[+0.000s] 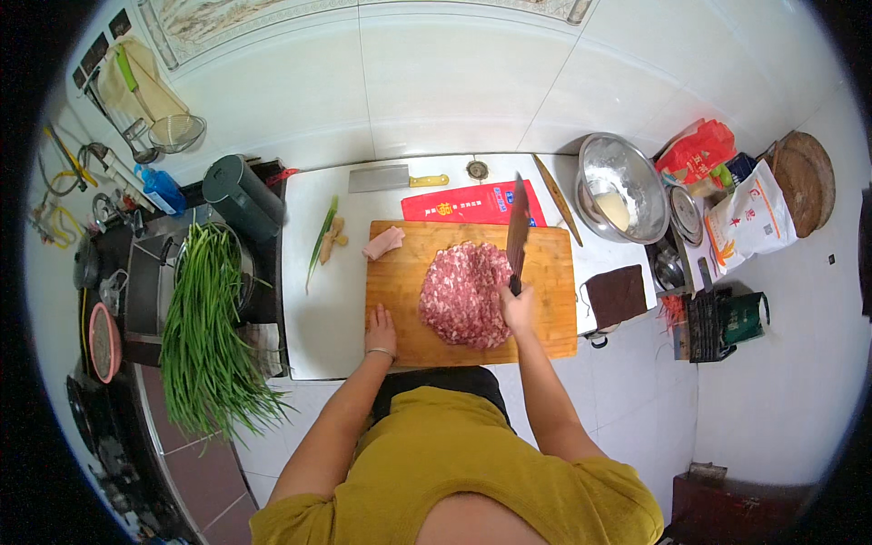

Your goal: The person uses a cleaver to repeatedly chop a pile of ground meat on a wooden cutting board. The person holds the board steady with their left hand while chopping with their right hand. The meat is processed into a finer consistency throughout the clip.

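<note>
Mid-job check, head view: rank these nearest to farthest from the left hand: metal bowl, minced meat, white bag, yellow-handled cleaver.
From the left hand:
1. Minced meat: just to its right, on the cutting board.
2. Yellow-handled cleaver: beyond the board.
3. Metal bowl: far right, toward the back.
4. White bag: right of the bowl.

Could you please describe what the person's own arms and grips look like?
Both arms are bare below short, mustard-yellow sleeves. The left grip and right grip wear no gloves. A thin, silvery bracelet circles the left arm at the wrist; none shows on the right.
</note>
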{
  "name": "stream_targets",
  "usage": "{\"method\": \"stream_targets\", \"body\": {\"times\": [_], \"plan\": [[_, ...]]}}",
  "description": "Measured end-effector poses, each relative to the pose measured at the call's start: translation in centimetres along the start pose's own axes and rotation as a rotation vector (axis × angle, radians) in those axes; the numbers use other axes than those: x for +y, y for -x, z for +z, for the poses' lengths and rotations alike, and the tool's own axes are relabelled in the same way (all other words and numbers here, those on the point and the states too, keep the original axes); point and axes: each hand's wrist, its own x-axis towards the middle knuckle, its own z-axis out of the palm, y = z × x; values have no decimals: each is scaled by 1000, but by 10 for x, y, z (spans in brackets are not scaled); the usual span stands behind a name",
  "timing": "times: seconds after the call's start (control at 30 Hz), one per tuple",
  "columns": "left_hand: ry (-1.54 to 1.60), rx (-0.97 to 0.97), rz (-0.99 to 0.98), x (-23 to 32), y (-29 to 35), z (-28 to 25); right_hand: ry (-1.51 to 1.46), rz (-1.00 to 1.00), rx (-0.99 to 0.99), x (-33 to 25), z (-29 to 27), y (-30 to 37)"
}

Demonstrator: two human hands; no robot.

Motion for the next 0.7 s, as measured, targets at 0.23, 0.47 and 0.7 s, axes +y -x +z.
{"method": "stream_targets", "body": {"times": [0.23,0.47,0.7], "plan": [[97,-313,47,5,8,-91,358,266,-163,35,12,-13],[61,-199,28,5,-1,-44,414,134,39,67,38,-13],[91,-276,22,5,5,-73,282,138,-178,1,20,2]]}}
